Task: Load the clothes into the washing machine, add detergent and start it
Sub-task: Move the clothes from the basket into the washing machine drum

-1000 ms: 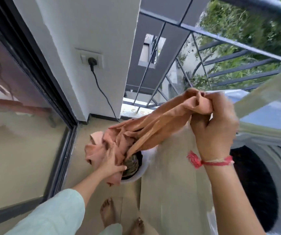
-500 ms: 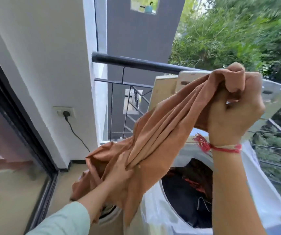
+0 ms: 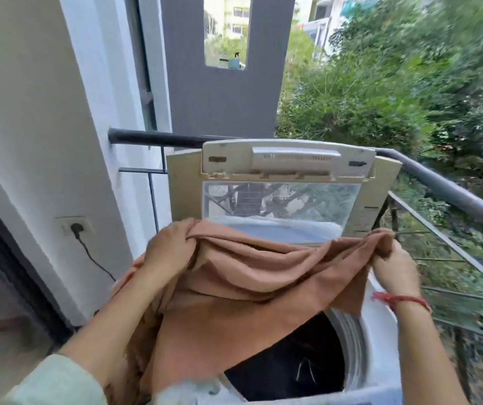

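Left hand (image 3: 170,247): raised to the level of the lid's lower edge, back of hand toward the camera, forearm rising from lower left out of a pale green sleeve (image 3: 53,381). Fingers curled tight, bunching the left upper edge of the garment in a fist.
Right hand (image 3: 395,268): raised at the same level on the right, forearm rising steeply from the lower right. Fingers pressed together and pinching the garment's right upper corner; a red thread band (image 3: 400,301) circles the wrist.
Brown garment (image 3: 249,293): soft, matte, thin woven cloth, stretched between both hands with a sagging fold across the top. The lower part hangs in loose drapes over the drum opening and trails down on the left past the machine's edge.
Washing machine (image 3: 380,311): top-loader, pale plastic body, slightly blurred. The round drum (image 3: 351,343) shows ribbed light-grey walls.
Dark clothes (image 3: 292,369): black fabric lying inside the drum, below the brown garment.
Lid (image 3: 281,176): standing upright behind the hands, beige plastic frame with a clear rectangular window.
Railing (image 3: 444,185): dark round metal bar running behind the lid.
Wall socket (image 3: 73,226): white plate on the white wall, black plug inserted, cable hanging down.
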